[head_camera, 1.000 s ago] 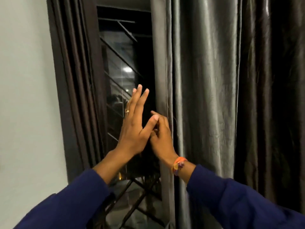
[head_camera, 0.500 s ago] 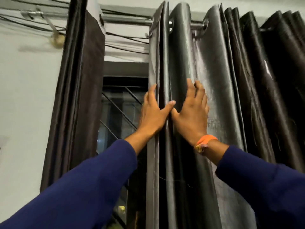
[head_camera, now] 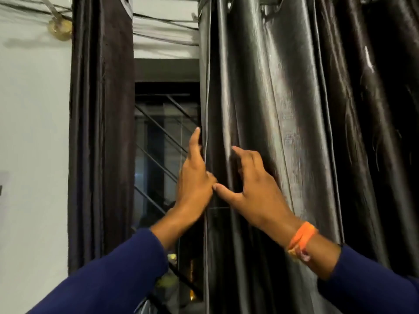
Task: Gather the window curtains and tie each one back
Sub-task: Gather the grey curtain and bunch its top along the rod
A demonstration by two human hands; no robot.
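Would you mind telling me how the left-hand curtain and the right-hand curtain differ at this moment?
The left curtain is bunched into a narrow column by the wall; the right curtain spreads much wider. The left curtain looks matte and brownish, the right curtain shiny grey. No hand touches the left curtain, while the left hand and right hand work the right curtain's edge. Neither shows a tie-back.
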